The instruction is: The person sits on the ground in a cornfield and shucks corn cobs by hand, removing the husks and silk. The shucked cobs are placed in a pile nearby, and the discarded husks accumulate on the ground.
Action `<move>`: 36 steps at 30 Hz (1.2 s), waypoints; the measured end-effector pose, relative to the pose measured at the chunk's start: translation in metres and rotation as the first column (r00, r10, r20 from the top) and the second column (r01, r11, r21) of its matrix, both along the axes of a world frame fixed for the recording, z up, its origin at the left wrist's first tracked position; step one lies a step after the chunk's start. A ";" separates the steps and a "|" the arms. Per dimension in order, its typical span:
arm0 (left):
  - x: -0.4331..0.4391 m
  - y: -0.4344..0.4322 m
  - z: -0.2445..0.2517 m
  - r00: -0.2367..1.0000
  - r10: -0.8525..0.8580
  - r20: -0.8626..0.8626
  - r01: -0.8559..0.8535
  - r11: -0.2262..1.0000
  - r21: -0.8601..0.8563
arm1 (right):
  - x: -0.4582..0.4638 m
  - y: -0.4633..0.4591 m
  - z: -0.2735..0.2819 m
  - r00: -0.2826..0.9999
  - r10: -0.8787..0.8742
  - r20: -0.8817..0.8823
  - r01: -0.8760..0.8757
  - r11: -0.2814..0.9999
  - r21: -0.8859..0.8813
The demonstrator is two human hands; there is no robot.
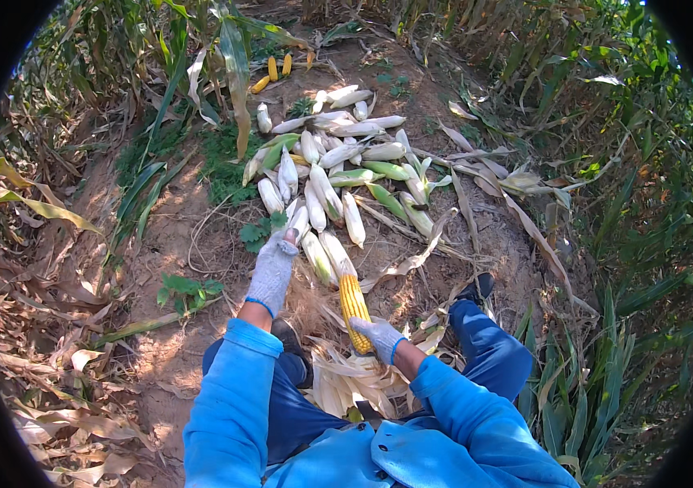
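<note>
A peeled yellow ear of corn is in my right hand, which wears a whitish knit glove with a blue cuff edge. Its far end meets a pale husk; whether the two are joined I cannot tell. My left hand, gloved alike with the thumb tip bare, reaches to the near left side of a heap of corn ears in husks. An ear in pale husk lies right by that thumb. The left fingers are hidden, so a grip on it is not plain.
Loose dry husks lie between my legs. Several bare yellow ears rest on the soil beyond the heap. Corn stalks stand on the right, with more at the far left. A small green weed grows left of my left arm.
</note>
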State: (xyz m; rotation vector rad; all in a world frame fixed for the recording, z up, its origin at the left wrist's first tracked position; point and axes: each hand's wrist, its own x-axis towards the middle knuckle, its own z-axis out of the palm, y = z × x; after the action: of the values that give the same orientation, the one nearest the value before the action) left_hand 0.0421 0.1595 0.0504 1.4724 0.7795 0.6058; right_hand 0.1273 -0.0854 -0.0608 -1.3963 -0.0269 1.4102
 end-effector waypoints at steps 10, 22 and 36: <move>0.012 0.035 -0.009 0.971 0.142 0.193 -0.044 0.896 -0.442 | 0.095 0.075 0.008 0.996 0.093 -0.008 -0.092 0.958 -0.271; 0.007 0.040 0.011 0.861 0.257 0.439 0.201 0.621 -0.758 | 0.031 0.190 0.152 -0.038 -0.047 0.998 -0.653 0.757 0.010; 0.000 0.024 0.027 0.856 0.029 0.516 0.408 0.575 -0.709 | 0.015 -0.004 0.027 0.042 0.817 0.575 -0.757 0.401 -0.515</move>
State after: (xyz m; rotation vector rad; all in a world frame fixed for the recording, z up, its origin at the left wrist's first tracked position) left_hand 0.0423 0.1835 0.0770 0.4886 0.3739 0.3271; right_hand 0.1423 -0.0896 -0.0334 -2.1112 -1.6551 1.4590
